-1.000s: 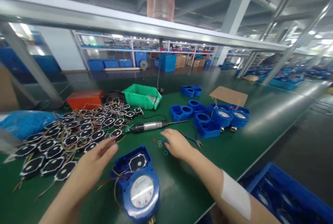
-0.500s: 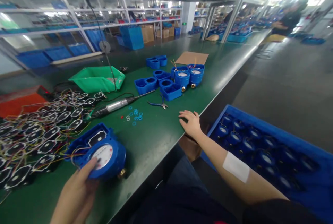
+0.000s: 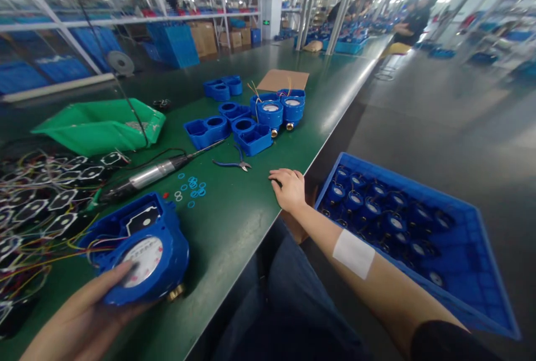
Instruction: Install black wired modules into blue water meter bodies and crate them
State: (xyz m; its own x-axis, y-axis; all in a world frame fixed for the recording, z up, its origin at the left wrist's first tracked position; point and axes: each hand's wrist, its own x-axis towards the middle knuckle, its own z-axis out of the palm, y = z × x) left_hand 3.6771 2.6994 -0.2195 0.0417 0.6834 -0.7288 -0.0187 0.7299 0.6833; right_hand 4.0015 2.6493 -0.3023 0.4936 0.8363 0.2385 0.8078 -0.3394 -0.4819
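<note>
My left hand (image 3: pixel 84 316) grips a blue water meter (image 3: pixel 140 249) with a white dial and coloured wires, low at the near left of the green bench (image 3: pixel 234 221). My right hand (image 3: pixel 288 189) rests at the bench's front edge, fingers curled and holding nothing that shows. Small blue rings (image 3: pixel 191 189) lie loose on the bench between the two hands. An electric screwdriver (image 3: pixel 151 174) lies behind the meter, and blue-handled pliers (image 3: pixel 232 162) lie to its right.
A heap of black wired modules (image 3: pixel 37 204) covers the left. A green bin (image 3: pixel 100 123) stands behind it. Blue housings (image 3: pixel 228 126) and two assembled meters (image 3: pixel 280 108) sit mid-bench beside cardboard (image 3: pixel 282 79). A blue crate of meters (image 3: pixel 402 221) stands on the floor at right. A person (image 3: pixel 412 14) works far off.
The view has swung right. My left hand has taken hold of the blue meter. My right hand has left the small rings and moved to the bench's front edge.
</note>
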